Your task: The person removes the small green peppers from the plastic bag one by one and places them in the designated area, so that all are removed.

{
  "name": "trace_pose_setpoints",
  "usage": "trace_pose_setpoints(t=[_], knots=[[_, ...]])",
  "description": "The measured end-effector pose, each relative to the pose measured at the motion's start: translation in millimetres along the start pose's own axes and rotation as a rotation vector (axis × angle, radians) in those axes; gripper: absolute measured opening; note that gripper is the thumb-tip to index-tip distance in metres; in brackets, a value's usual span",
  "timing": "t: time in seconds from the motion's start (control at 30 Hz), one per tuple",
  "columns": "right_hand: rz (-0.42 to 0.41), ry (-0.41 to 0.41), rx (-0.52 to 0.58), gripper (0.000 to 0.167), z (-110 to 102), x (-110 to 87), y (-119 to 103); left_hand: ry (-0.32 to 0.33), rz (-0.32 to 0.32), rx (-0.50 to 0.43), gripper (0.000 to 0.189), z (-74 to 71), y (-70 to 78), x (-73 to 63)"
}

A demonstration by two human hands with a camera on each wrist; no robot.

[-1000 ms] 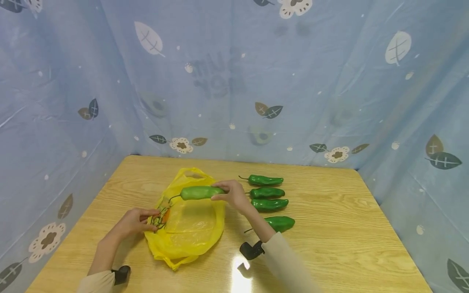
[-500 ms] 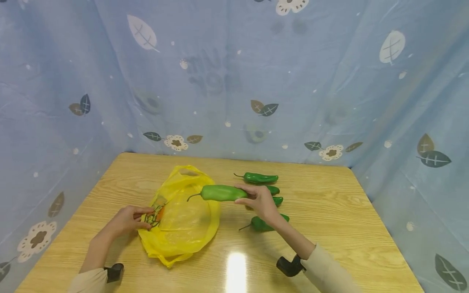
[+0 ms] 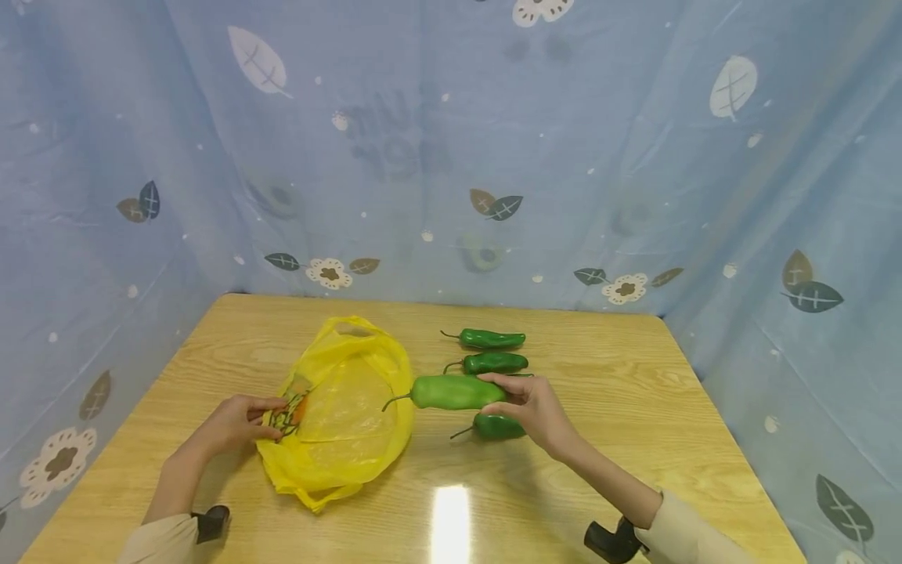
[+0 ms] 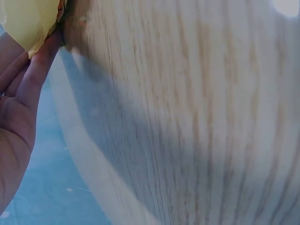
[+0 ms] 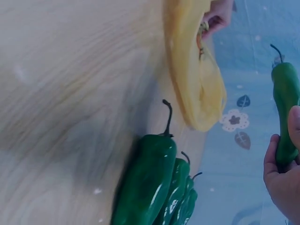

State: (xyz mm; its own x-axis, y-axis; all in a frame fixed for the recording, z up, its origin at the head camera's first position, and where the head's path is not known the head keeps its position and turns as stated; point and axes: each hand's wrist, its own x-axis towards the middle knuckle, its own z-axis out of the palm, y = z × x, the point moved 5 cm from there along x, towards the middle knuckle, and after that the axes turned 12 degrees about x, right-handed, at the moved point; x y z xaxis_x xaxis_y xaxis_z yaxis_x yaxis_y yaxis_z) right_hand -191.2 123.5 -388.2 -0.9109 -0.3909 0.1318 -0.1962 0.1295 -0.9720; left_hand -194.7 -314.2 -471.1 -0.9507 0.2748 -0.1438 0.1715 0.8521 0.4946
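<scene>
In the head view my right hand (image 3: 539, 411) grips the blunt end of a light green pepper (image 3: 454, 392), lifted above the table with its stem pointing left. The right wrist view shows my fingers and thumb round that pepper (image 5: 286, 103). Over on the left, my left hand (image 3: 229, 427) pinches the near-left edge of a yellow plastic bag (image 3: 352, 462), at a patch with an orange and green print. The bag (image 4: 30, 21) also shows between my left fingers in the left wrist view. Its mouth lies spread wide.
Darker green peppers lie in a column right of the bag: a far one (image 3: 491, 338), a second (image 3: 493, 363), a near one (image 3: 496, 426), and another mostly hidden behind the held pepper. A blue patterned curtain (image 3: 423, 157) surrounds the wooden table (image 3: 606, 392).
My right hand has carried the light green pepper rightward, from over the bag to over the column of peppers. My left hand stays at the bag's edge. The head view has shifted slightly.
</scene>
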Motion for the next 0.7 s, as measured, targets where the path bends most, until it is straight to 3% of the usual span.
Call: trace_pose_setpoints(t=[0.27,0.5,0.7], knots=[[0.016,-0.003,0.081,0.049,-11,-21.7,-1,-0.014,-0.007,-0.003,0.061,-0.4,-2.9,-0.1],[-0.044,-0.085,0.116,0.047,-13,-39.7,-3,-0.009,0.007,0.004,0.060,-2.3,-2.3,2.5],[-0.067,-0.138,0.113,0.046,-17,-62.6,9,-0.017,0.001,-0.013,0.060,-1.0,-4.3,2.6]])
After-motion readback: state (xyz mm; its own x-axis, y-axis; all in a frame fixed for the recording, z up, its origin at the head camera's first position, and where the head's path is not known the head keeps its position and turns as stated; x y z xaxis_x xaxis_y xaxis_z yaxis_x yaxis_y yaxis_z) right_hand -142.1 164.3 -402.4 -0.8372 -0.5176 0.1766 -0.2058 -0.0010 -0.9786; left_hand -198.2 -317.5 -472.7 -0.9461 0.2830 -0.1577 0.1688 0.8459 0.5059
